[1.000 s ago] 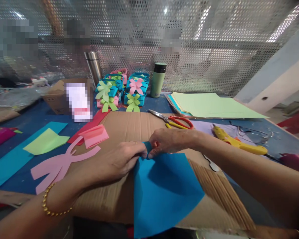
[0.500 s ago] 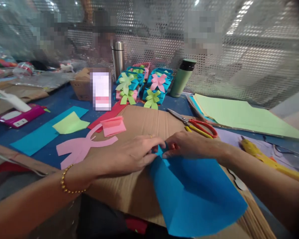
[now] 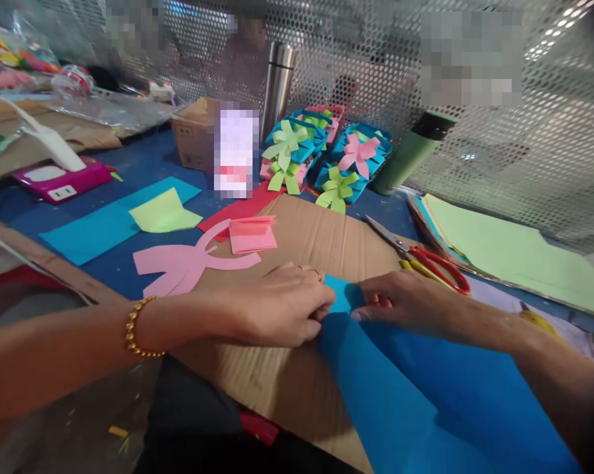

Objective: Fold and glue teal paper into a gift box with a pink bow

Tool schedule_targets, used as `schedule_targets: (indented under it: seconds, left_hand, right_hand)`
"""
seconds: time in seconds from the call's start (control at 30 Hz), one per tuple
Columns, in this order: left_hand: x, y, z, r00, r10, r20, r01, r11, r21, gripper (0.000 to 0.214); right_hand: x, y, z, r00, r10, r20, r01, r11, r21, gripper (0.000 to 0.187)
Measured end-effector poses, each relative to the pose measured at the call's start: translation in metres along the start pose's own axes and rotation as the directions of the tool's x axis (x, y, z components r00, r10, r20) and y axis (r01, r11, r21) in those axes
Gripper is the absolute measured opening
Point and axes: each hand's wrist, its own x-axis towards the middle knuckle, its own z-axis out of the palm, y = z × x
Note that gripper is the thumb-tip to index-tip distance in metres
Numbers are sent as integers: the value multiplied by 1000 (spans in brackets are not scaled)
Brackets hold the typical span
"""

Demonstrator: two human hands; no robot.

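Observation:
A large sheet of blue paper (image 3: 400, 401) lies over the cardboard and runs off the bottom right of the view. At its far end, my left hand (image 3: 292, 306) grips the paper's edge with bent fingers. My right hand (image 3: 390, 299) pinches the same end a short way to the right, its thumb lying on the blue surface. A strip of blue shows between the two hands; the fingertips of the left are partly hidden. Scissors with red and yellow handles (image 3: 438, 266) lie just beyond my right hand. Left of my hands is a pink cut-out (image 3: 178, 263).
Under the work lies a cardboard sheet (image 3: 311, 227). Paper baskets with flowers (image 3: 359, 155) stand behind it, near a steel flask (image 3: 277, 85) and a green bottle (image 3: 410, 155). Pale green sheets (image 3: 514, 247) are stacked at right; a magenta power strip (image 3: 62, 178) is far left.
The view has shifted, so the table items appear farther right and higher. My hands have moved slightly apart along the paper's end, exposing more blue between them.

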Motion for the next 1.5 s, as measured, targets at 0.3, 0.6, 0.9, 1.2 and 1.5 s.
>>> schedule_targets:
  seconds: [0.3, 0.6, 0.9, 1.2, 1.5]
  left_hand:
    - [0, 11, -3, 998, -59, 37, 55, 994, 90, 7]
    - [-1, 9, -4, 998, -37, 56, 32, 996, 88, 7]
    - [-10, 12, 2, 990, 50, -130, -24, 980, 197, 38]
    - [8, 9, -21, 948, 317, 40, -316, 908, 274, 61]
    - [18, 2, -21, 871, 470, 145, -491, 825, 279, 29]
  right_hand:
    - [0, -1, -1, 1000, 2, 12, -2, 1000, 2, 52]
    - [0, -5, -4, 1000, -17, 9, 17, 1000, -8, 53]
    - [0, -11, -9, 1000, 0, 16, 0, 1000, -24, 47]
    - [-7, -21, -11, 1000, 28, 0, -28, 1000, -8, 40]
    - [-3, -12, -5, 998, 26, -52, -26, 1000, -6, 40]
